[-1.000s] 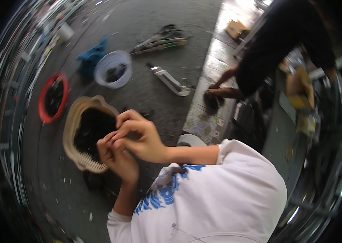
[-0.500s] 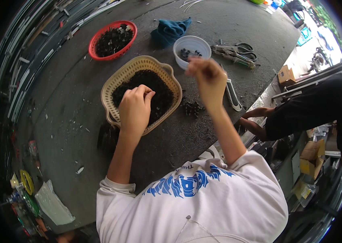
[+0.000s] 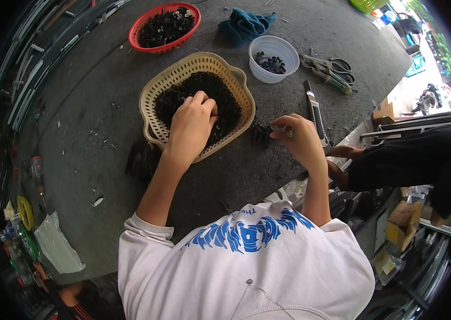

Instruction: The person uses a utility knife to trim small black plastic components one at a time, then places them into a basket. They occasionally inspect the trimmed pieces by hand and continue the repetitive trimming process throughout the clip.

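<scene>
A beige perforated basket [image 3: 243, 102] holds a heap of small black parts [image 3: 204, 85]. My left hand [image 3: 192, 124] reaches into it with bent fingers, thumb and index drawn together over the heap; anything between them is too small to make out. To the right of the basket, a small pile of black parts [image 3: 261, 135] lies on the dark table. Over the pile's right edge is my right hand [image 3: 301, 140], thumb and index apart, with nothing visible between them. A translucent white tub [image 3: 271, 76] containing a few dark pieces stands behind the pile.
A red basket [image 3: 164, 49] of black pieces and a teal cloth [image 3: 247, 26] are at the back. Pliers [image 3: 324, 69], scissors [image 3: 342, 69] and a utility knife [image 3: 315, 114] lie at the right. Beyond the table's right edge a person in black [image 3: 407, 160] bends.
My right hand has come back from over the white tub to the small pile beside the basket. My left hand stays in the basket. The whole view has shifted a little.
</scene>
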`<move>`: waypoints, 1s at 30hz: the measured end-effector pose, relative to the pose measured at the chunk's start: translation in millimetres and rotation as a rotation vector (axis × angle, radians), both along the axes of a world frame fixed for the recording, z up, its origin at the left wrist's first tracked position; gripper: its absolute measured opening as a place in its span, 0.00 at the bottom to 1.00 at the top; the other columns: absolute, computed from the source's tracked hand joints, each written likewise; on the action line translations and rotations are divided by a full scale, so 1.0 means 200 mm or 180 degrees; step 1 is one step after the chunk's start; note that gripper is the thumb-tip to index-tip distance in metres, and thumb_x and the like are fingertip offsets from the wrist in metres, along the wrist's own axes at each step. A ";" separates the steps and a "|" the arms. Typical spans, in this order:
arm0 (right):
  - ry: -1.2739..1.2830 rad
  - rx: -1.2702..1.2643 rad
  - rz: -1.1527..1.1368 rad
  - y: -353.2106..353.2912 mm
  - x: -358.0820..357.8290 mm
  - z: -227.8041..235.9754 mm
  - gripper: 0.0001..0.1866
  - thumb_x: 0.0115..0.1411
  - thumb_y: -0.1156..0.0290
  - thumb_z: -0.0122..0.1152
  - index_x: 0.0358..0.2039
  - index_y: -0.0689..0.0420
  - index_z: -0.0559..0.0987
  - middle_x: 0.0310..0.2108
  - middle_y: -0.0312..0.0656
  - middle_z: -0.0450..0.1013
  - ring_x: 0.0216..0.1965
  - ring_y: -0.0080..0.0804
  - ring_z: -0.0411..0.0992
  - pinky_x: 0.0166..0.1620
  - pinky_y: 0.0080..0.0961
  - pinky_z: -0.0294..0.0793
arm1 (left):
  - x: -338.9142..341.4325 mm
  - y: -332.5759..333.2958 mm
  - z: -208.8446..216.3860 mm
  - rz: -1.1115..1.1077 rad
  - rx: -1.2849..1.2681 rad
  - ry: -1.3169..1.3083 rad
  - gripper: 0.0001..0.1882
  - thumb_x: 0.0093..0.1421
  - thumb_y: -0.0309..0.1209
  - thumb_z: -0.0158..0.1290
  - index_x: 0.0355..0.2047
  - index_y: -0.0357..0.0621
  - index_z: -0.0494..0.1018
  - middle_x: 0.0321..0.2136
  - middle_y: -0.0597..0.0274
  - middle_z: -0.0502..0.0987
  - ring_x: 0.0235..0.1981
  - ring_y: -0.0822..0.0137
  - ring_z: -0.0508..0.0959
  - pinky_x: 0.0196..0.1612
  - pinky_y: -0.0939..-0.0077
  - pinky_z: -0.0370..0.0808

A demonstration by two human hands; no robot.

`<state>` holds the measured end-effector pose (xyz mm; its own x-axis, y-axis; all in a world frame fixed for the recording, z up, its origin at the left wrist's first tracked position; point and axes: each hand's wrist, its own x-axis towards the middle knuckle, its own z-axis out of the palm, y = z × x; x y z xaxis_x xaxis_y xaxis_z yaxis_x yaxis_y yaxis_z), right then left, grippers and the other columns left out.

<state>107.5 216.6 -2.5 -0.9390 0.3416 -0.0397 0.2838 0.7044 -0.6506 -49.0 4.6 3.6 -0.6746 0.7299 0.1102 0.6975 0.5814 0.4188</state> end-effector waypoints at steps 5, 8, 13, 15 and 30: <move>0.0089 -0.0112 -0.0131 -0.08 -0.01 -0.09 0.10 0.52 0.74 0.70 0.37 0.55 0.84 0.36 0.43 0.77 0.37 0.41 0.77 0.42 0.34 0.76 | -0.01 -0.02 0.00 -0.0136 -0.0032 0.0013 0.07 0.54 0.28 0.64 0.33 0.40 0.80 0.38 0.60 0.75 0.42 0.60 0.76 0.49 0.64 0.75; 0.0329 0.0146 -0.0072 -0.09 0.00 -0.11 0.11 0.52 0.77 0.70 0.37 0.59 0.84 0.34 0.43 0.77 0.36 0.36 0.77 0.41 0.30 0.75 | -0.02 -0.03 0.00 -0.0268 0.0054 0.0055 0.07 0.54 0.28 0.64 0.32 0.39 0.80 0.37 0.60 0.75 0.42 0.60 0.76 0.49 0.64 0.75; 0.0688 -0.0071 -0.0186 -0.11 0.00 -0.08 0.09 0.53 0.77 0.69 0.36 0.60 0.83 0.33 0.42 0.78 0.35 0.32 0.76 0.42 0.27 0.74 | 0.00 0.00 0.01 -0.0270 -0.0005 -0.0047 0.08 0.53 0.25 0.63 0.32 0.38 0.77 0.36 0.59 0.76 0.41 0.57 0.76 0.48 0.63 0.74; 0.0849 -0.0277 -0.0305 -0.12 0.01 -0.06 0.08 0.53 0.77 0.69 0.35 0.61 0.82 0.33 0.41 0.78 0.34 0.29 0.75 0.42 0.25 0.74 | -0.01 0.01 0.03 -0.0102 0.0375 -0.0339 0.08 0.54 0.26 0.62 0.33 0.38 0.76 0.33 0.58 0.76 0.39 0.56 0.77 0.46 0.63 0.74; 0.1191 -0.1505 -0.0378 -0.21 0.03 0.00 0.08 0.54 0.81 0.63 0.36 0.61 0.79 0.30 0.33 0.76 0.32 0.18 0.71 0.40 0.19 0.71 | 0.05 -0.05 0.02 0.0380 -0.1278 0.0868 0.11 0.55 0.35 0.64 0.37 0.46 0.83 0.36 0.63 0.75 0.42 0.63 0.74 0.50 0.66 0.69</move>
